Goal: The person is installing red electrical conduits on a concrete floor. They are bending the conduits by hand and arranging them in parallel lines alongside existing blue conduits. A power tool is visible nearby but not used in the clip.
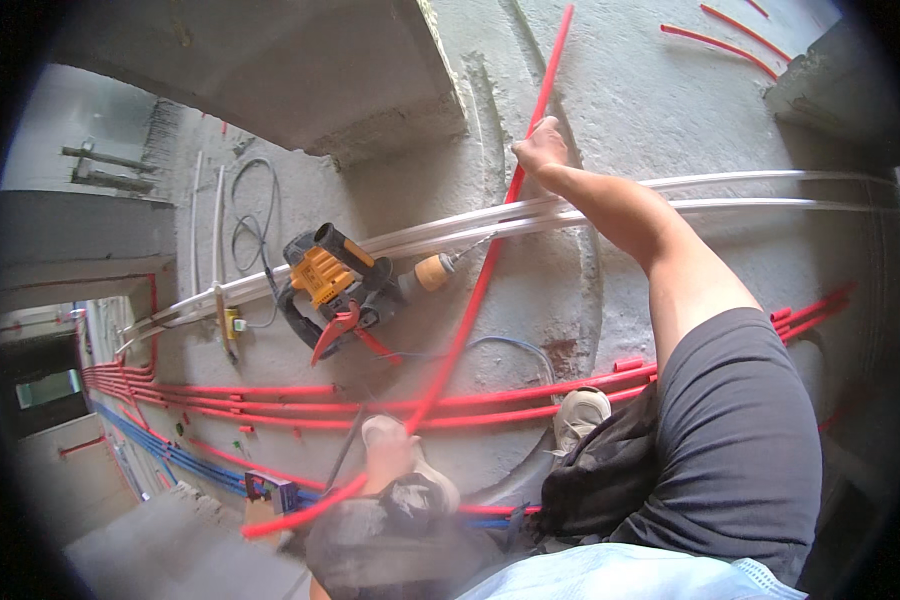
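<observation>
A long red plastic pipe (480, 290) runs slantwise from the far side down toward my left knee, bending near its lower end. My right hand (544, 150), at the end of an outstretched arm, is closed around its upper part. Lower down, my left hand (388, 458) is wrapped on the same pipe in front of my shoe; motion blurs its fingers. Left of the pipe lies a yellow and black hammer drill (325, 280) with a red handle. Its bit points toward the pipe, and a tan cup sits behind the bit.
Two white pipes (730, 203) cross the concrete floor (650, 110) under the held pipe. Red pipes (270, 408) run past my shoes (580, 412), with blue pipes (195, 462) nearer left. A grey cable (235, 215) curls behind the drill. A concrete block (370, 90) stands far left.
</observation>
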`<action>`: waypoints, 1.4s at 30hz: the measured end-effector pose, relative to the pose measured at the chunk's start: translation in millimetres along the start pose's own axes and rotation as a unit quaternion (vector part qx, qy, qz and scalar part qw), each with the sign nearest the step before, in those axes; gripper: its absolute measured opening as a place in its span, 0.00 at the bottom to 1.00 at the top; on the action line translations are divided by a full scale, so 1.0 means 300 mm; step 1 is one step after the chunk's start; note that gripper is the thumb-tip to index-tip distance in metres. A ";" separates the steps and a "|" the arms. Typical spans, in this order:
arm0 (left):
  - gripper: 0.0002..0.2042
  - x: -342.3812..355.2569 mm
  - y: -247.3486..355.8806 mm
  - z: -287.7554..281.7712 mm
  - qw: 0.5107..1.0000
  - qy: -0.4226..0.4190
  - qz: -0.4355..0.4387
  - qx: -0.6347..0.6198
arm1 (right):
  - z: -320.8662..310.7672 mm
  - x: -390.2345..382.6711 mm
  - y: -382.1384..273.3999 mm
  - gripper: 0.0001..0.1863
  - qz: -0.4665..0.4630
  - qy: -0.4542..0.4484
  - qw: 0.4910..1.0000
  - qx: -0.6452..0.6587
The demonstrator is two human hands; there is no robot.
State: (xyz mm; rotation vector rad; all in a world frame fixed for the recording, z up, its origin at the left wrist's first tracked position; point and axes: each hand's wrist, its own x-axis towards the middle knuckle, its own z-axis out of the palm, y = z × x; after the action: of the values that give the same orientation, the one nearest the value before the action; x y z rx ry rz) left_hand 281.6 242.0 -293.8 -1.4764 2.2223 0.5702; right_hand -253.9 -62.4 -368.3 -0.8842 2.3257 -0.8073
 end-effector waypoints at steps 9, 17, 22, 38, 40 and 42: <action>0.17 0.228 0.406 -0.013 0.986 -0.028 0.059 -0.154 | 0.149 0.278 -0.214 0.23 -0.186 -0.094 0.976 -0.063; 0.17 0.407 0.550 -0.052 0.974 0.018 0.034 -0.225 | 0.087 0.124 -0.210 0.25 -0.173 -0.066 0.981 -0.058; 0.17 0.613 0.616 -0.104 0.976 0.053 0.045 -0.207 | -0.021 0.125 -0.054 0.19 -0.233 -0.125 0.958 -0.110; 0.17 0.743 0.668 -0.183 0.970 0.077 0.072 -0.221 | 0.079 0.161 0.075 0.14 -0.224 -0.112 0.951 -0.179; 0.17 0.579 0.528 -0.138 0.978 0.090 0.089 -0.168 | 0.089 0.117 0.036 0.15 -0.244 -0.131 0.941 -0.193; 0.18 0.446 0.388 -0.114 0.982 0.101 0.099 -0.122 | 0.065 0.087 -0.001 0.20 -0.233 -0.122 0.950 -0.169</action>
State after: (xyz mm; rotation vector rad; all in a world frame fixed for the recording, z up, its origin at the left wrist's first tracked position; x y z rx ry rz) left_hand 122.4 163.0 -325.4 -1.4953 2.5541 0.8155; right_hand -258.4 -88.0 -388.1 -1.6271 2.0875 -0.4382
